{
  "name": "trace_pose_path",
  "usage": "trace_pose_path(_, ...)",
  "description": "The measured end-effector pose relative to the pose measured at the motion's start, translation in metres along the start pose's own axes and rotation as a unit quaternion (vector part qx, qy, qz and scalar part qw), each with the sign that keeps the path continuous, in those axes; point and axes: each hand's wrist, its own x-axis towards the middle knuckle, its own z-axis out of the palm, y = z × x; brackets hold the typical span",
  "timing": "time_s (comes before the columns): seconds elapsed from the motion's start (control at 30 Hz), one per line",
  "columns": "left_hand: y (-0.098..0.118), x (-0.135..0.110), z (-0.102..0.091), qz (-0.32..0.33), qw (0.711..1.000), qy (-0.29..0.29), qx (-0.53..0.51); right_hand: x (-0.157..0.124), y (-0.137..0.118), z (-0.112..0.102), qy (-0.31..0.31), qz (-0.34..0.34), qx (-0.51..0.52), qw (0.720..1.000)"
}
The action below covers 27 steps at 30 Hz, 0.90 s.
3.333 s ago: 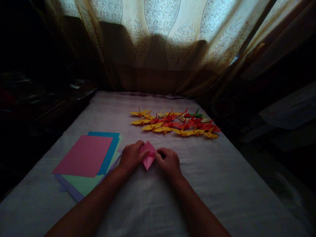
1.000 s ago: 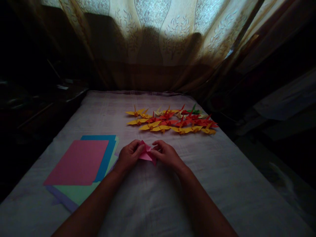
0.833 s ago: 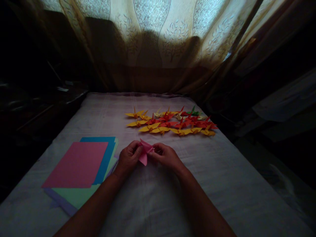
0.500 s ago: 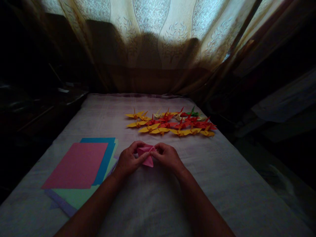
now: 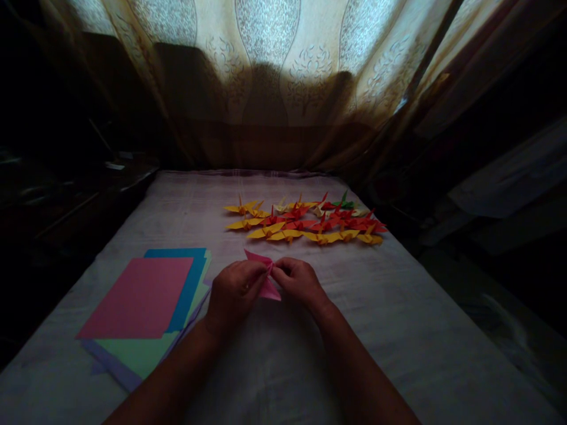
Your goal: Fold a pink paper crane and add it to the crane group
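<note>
A pink folded paper crane point(image 5: 269, 289) is held between my two hands above the cloth, its two wing-like points sticking out away from me and toward me. My left hand point(image 5: 234, 292) pinches its middle from the left, thumb and fingers closed. From the other side my right hand point(image 5: 299, 283) pinches it too, fingertips meeting near the centre. The fingers cover the middle of the folds. Beyond the hands, several finished paper cranes in yellow point(image 5: 287, 235), red point(image 5: 325, 223), cream and green point(image 5: 344, 202) stand in rows.
Left of my hands lies a stack of square paper: a pink sheet point(image 5: 137, 298) on top, a blue sheet point(image 5: 188, 295), pale green point(image 5: 133, 354) and purple below. A light cloth point(image 5: 283, 366) covers the table. Patterned curtains point(image 5: 305, 77) hang behind it.
The pink paper has turned, and its two points now spread farther out to the far and near sides. My left hand has rolled over, fingers closing at the paper's middle.
</note>
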Motion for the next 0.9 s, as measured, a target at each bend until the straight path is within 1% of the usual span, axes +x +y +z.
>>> trace_pose_path(0.1, 0.007, 0.000, -0.002, 0.041, 0.997, -0.024, 0.064, 0.000, -0.001, 0.000, -0.001, 0.002, -0.017, 1.000)
trace_pose_path(0.2, 0.009, -0.001, -0.003, 0.040, 0.994, -0.036, 0.096, 0.001, -0.001, -0.001, -0.003, 0.011, -0.019, 1.000)
trace_pose_path(0.33, 0.007, 0.000, -0.005, 0.015, 0.996, -0.018, 0.080, 0.001, -0.001, -0.004, -0.006, 0.013, -0.023, 1.000)
trace_pose_path(0.47, 0.007, 0.001, -0.006, 0.017, 0.998, 0.003, 0.053, 0.001, -0.002, -0.006, -0.006, 0.019, -0.031, 0.999)
trace_pose_path(0.53, 0.007, 0.001, -0.005, 0.011, 0.999, 0.003, 0.041, 0.001, -0.003, -0.006, -0.004, 0.024, -0.035, 0.999)
trace_pose_path(0.63, 0.005, 0.000, -0.003, -0.022, 0.999, -0.004, 0.025, 0.001, -0.003, -0.005, -0.004, 0.014, -0.013, 1.000)
trace_pose_path(0.7, 0.002, 0.000, -0.002, -0.041, 0.999, -0.025, 0.007, 0.002, -0.001, -0.005, -0.004, 0.004, 0.014, 1.000)
trace_pose_path(0.77, -0.003, 0.000, -0.002, -0.048, 0.997, -0.065, -0.014, 0.003, 0.002, -0.006, -0.003, 0.001, 0.021, 1.000)
trace_pose_path(0.83, -0.007, 0.001, -0.003, -0.059, 0.992, -0.107, -0.033, 0.004, 0.005, -0.007, -0.003, 0.006, 0.005, 1.000)
trace_pose_path(0.9, -0.009, 0.002, -0.004, -0.084, 0.985, -0.144, -0.043, 0.004, 0.006, -0.009, -0.012, 0.013, -0.016, 1.000)
